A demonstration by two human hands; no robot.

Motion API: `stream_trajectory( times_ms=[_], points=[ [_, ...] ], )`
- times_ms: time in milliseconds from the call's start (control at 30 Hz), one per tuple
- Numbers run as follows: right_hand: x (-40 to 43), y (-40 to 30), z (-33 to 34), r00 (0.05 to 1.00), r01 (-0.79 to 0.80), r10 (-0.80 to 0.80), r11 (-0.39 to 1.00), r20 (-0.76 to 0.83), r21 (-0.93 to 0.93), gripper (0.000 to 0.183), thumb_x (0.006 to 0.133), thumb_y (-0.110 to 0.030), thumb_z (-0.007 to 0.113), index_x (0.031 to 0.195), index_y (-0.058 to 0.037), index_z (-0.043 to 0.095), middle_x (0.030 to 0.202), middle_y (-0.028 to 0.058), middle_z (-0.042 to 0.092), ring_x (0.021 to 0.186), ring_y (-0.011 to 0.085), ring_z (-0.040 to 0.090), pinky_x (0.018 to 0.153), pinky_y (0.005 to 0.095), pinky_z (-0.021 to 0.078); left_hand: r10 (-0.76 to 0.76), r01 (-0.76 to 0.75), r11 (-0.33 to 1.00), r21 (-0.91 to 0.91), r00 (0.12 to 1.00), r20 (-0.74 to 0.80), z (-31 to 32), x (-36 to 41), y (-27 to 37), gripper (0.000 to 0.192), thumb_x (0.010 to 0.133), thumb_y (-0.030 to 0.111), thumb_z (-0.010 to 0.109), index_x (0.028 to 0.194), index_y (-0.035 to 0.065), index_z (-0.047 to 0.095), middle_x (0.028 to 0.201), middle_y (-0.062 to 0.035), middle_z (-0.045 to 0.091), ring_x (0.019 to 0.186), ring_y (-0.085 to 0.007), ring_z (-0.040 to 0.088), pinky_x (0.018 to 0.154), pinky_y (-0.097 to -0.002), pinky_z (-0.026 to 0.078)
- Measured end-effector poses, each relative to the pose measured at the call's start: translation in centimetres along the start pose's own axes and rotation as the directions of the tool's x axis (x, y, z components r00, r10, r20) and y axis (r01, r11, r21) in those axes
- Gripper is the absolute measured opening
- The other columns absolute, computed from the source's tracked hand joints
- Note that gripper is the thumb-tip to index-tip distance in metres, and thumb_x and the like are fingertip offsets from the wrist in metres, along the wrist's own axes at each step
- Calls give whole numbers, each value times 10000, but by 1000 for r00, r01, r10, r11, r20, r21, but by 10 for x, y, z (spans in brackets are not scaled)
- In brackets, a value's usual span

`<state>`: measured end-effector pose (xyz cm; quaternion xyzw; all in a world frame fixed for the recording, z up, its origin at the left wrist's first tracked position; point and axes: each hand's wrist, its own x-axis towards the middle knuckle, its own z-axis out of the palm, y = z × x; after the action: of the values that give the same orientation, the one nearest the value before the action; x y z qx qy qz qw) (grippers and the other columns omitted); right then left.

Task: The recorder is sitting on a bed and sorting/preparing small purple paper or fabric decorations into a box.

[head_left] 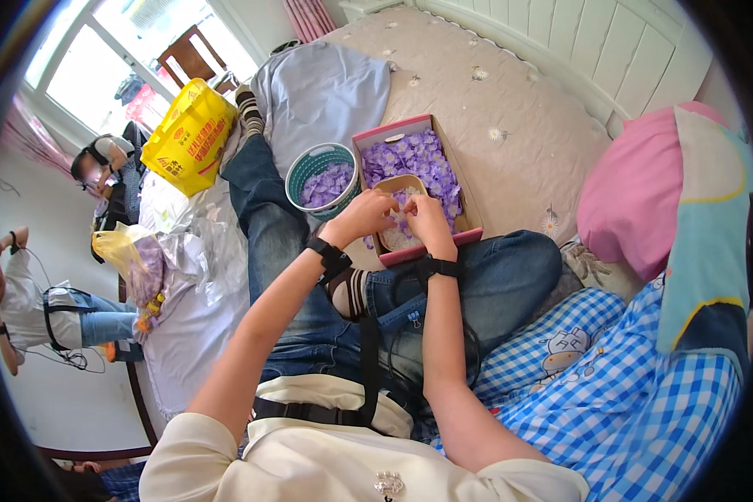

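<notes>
My left hand (367,213) and my right hand (428,221) are close together over a small tan container (384,184), fingers bent inward. Small whitish pieces (396,238) and some purple bits show in the container under my fingers. Whatever is pinched between the fingertips is too small to tell. The container rests in a pink-edged cardboard box (470,213) filled with purple artificial flower heads (408,154). Left of the box stands a teal plastic basket (296,179) with a white rim, holding more purple flowers (327,185).
The box stands on a bed with a beige floral cover (508,100), in front of my crossed leg (514,263). A yellow bag (191,138) and clear plastic bags (216,257) lie to the left. Two people (44,320) are beyond. A pink pillow (630,188) is on the right.
</notes>
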<state>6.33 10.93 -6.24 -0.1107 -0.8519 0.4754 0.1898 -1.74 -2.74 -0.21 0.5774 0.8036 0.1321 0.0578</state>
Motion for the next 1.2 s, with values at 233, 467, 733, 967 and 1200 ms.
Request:
stream_trajectory(
  times_ms=[233, 467, 733, 967, 1200],
  points=[
    [0, -4, -14, 997, -62, 64, 997, 44, -48, 121, 667, 21, 616, 786, 2, 615, 784, 178, 632, 787, 310, 626, 690, 359, 488, -68, 68, 997, 37, 997, 20, 15, 5, -9, 132, 663, 72, 583, 764, 28, 657, 742, -139, 627, 777, -318, 595, 718, -403, 461],
    [-9, -8, -4, 986, -40, 84, 957, 141, -288, 183, 622, -6, 673, 793, -41, 619, 843, 167, 632, 844, 328, 606, 749, 397, 476, -89, 86, 996, -34, 991, -96, 18, 2, -10, 100, 652, 52, 560, 691, 16, 646, 719, -167, 621, 712, -335, 600, 673, -414, 479],
    [-7, -5, -2, 984, -38, 88, 954, 157, -298, 103, 688, -22, 607, 779, -26, 656, 831, 199, 632, 836, 347, 614, 737, 418, 487, -79, 63, 993, -100, 982, -170, 15, 1, -6, 73, 731, 51, 540, 743, -13, 573, 772, -173, 576, 790, -348, 550, 699, -417, 440],
    [-2, 0, -7, 991, -75, 90, 987, 102, -142, 146, 681, -73, 649, 794, 18, 635, 842, 229, 627, 846, 345, 612, 759, 388, 483, -65, 41, 993, -108, 970, -233, 20, -1, 1, 114, 809, 95, 532, 837, -11, 501, 804, -185, 545, 818, -369, 522, 694, -423, 419],
    [-1, -4, -5, 994, -98, 102, 991, 39, -91, 165, 712, -84, 620, 830, 23, 574, 794, 227, 617, 780, 361, 606, 699, 401, 480, -210, 127, 948, -291, 937, -278, 22, 3, 0, 130, 862, 99, 506, 875, -19, 453, 773, -215, 559, 749, -392, 545, 642, -421, 427]
  ],
)
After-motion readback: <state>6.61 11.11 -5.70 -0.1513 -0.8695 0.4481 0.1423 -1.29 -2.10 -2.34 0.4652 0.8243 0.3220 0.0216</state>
